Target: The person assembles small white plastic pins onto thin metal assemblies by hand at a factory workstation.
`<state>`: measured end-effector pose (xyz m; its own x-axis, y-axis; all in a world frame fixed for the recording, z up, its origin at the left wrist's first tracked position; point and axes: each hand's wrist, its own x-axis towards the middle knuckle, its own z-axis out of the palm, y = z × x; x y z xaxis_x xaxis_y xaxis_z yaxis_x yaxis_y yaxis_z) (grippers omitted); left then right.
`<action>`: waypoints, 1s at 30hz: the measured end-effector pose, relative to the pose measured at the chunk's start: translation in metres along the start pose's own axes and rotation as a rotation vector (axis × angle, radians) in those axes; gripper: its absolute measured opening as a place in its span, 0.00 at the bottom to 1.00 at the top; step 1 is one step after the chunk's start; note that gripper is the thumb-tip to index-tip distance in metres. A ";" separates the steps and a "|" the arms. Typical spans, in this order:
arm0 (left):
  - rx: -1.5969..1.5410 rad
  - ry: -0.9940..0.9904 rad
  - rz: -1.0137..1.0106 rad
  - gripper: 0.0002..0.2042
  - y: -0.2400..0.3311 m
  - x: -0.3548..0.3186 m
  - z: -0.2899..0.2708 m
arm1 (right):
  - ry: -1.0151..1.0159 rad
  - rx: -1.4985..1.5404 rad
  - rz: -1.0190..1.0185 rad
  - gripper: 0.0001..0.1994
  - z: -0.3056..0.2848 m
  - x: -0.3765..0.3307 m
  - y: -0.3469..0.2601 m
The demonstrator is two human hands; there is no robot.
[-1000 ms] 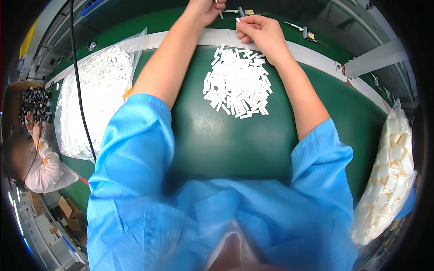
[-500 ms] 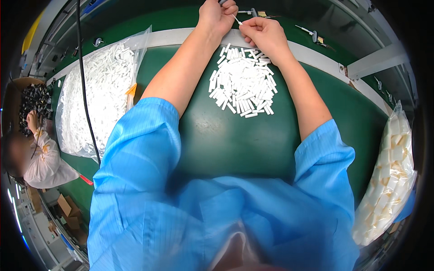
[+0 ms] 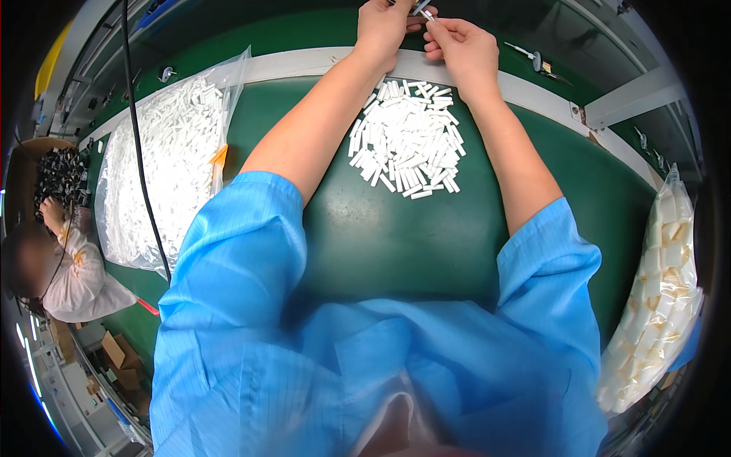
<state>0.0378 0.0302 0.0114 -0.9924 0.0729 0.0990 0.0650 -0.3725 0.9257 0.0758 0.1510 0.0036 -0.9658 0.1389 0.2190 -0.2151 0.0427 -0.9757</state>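
At the far edge of the green bench, both hands meet near the top rim of the view. My left hand (image 3: pixel 383 32) is closed around a small grey part, mostly hidden by the fingers and cut off by the rim. Thumb and fingertips of my right hand (image 3: pixel 468 55) pinch a thin white piece (image 3: pixel 428 15) against that part; whether it is a tube or a wire end is too small to tell. Just below the hands lies a loose pile of short white tubes (image 3: pixel 411 141), touched by neither hand.
A clear bag of white tubes (image 3: pixel 156 167) lies at the left, crossed by a black cable (image 3: pixel 139 145). Beyond a pale rail (image 3: pixel 525 95) sits a small wired part (image 3: pixel 537 62). At the right stands a bag of cream pieces (image 3: pixel 655 289). Another person (image 3: pixel 76 266) works at far left.
Both hands have shifted slightly right and farther away, still together. The thin white piece is now up against the part in my left hand. The pile looks unchanged.
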 end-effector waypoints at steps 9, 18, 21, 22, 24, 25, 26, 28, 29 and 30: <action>0.008 -0.024 0.055 0.08 -0.006 0.002 -0.002 | 0.041 -0.428 -0.200 0.11 -0.001 -0.006 -0.005; -0.057 -0.086 0.007 0.08 0.005 -0.002 -0.001 | 0.065 -0.653 -0.533 0.12 -0.007 0.001 0.001; -0.111 -0.126 -0.116 0.08 0.011 0.002 -0.006 | 0.014 -0.581 -0.342 0.13 -0.007 -0.002 -0.007; -0.169 -0.123 -0.172 0.08 0.013 0.003 -0.009 | -0.045 -0.610 -0.355 0.14 -0.008 -0.001 -0.009; -0.208 -0.117 -0.223 0.08 0.018 0.007 -0.017 | -0.146 -0.700 -0.287 0.15 -0.013 0.002 -0.018; -0.168 -0.075 -0.198 0.08 0.018 0.010 -0.018 | -0.143 -0.702 -0.287 0.15 -0.018 0.004 -0.024; -0.044 -0.062 -0.159 0.08 0.023 0.012 -0.019 | -0.293 -0.764 -0.257 0.15 -0.025 0.004 -0.031; 0.207 -0.021 -0.013 0.08 0.023 0.027 -0.047 | -0.637 -0.835 -0.187 0.13 -0.015 -0.004 -0.061; 0.204 -0.025 -0.019 0.08 0.021 0.027 -0.047 | -0.635 -0.837 -0.180 0.13 -0.014 -0.010 -0.066; 0.414 -0.021 0.080 0.08 0.020 0.028 -0.048 | -0.717 -0.842 -0.153 0.13 -0.012 -0.014 -0.069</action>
<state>0.0068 -0.0194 0.0157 -0.9805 0.0788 0.1803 0.1827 0.0253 0.9828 0.1054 0.1581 0.0677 -0.8563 -0.5163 0.0140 -0.4343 0.7051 -0.5606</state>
